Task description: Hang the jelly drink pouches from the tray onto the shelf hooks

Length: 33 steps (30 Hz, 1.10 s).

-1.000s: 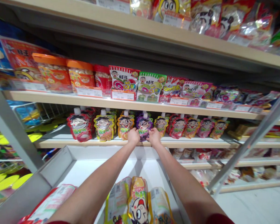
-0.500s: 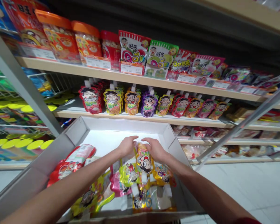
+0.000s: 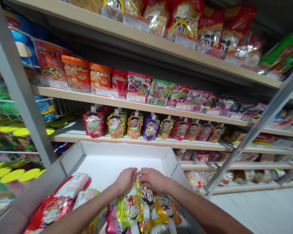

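Both my hands meet over a white cardboard box (image 3: pixel 70 156) in front of me. My left hand (image 3: pixel 125 179) and my right hand (image 3: pixel 153 179) are closed on the top of an orange cartoon-face spout pouch (image 3: pixel 146 198), which stands among several other pouches, yellow (image 3: pixel 128 208) and pink, piled in the box. On the shelf beyond stands a row of similar spout pouches, with a purple pouch (image 3: pixel 150 128) in the middle.
A red snack bag (image 3: pixel 53 204) lies at the box's left. Shelves above hold orange-lidded jars (image 3: pixel 76 73), candy bags and price tags. A grey metal post (image 3: pixel 17 87) slants on the left, another (image 3: pixel 256 130) on the right. White floor at lower right.
My hands left the purple pouch on the shelf and dropped into the box, where they closed on the orange pouch. The view tilted down, then up again.
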### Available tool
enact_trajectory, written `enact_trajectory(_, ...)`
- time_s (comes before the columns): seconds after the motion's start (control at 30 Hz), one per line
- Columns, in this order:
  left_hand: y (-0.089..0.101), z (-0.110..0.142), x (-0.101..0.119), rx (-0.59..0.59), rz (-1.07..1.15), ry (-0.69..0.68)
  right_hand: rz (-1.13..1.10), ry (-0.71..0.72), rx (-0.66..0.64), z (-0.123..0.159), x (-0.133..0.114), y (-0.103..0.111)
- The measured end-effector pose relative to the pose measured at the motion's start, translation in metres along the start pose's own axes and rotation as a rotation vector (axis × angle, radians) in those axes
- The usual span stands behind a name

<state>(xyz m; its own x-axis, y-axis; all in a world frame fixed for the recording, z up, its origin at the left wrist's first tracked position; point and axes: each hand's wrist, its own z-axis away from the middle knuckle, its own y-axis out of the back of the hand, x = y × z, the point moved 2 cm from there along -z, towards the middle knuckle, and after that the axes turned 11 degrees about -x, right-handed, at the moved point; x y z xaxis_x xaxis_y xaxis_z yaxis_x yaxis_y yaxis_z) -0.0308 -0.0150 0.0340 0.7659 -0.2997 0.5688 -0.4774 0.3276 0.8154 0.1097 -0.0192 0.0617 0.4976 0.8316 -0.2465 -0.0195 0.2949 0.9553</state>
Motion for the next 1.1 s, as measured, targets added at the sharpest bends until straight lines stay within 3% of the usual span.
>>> enact_trajectory(0.13,0.003,0.003,0.004,-0.008,0.014,0.012,-0.093,-0.003,0.022,0.009,0.007,0.011)
enact_trajectory(0.33,0.006,0.005,0.007,-0.025,0.097,-0.017,-0.575,-0.234,0.351,0.022,0.032,0.017)
enact_trajectory(0.47,0.013,0.001,0.008,0.055,0.378,-0.036,-0.988,-0.371,0.541,0.014,0.036,0.02)
enact_trajectory(0.6,0.033,-0.005,0.01,0.173,0.709,0.007,-1.257,-0.393,0.667,-0.003,0.023,0.032)
enact_trajectory(0.7,0.051,-0.007,0.006,0.273,0.808,0.105,-1.329,-0.37,0.711,-0.018,0.012,0.043)
enact_trajectory(0.83,0.071,-0.012,-0.001,0.422,0.848,0.091,-1.355,-0.341,0.766,-0.037,0.007,0.058)
enact_trajectory(0.97,0.09,-0.025,-0.009,0.609,0.693,0.094,-1.348,-0.325,0.863,-0.056,0.011,0.074)
enact_trajectory(1.1,0.11,-0.044,-0.012,0.708,0.499,0.2,-1.302,-0.369,0.937,-0.075,0.022,0.088)
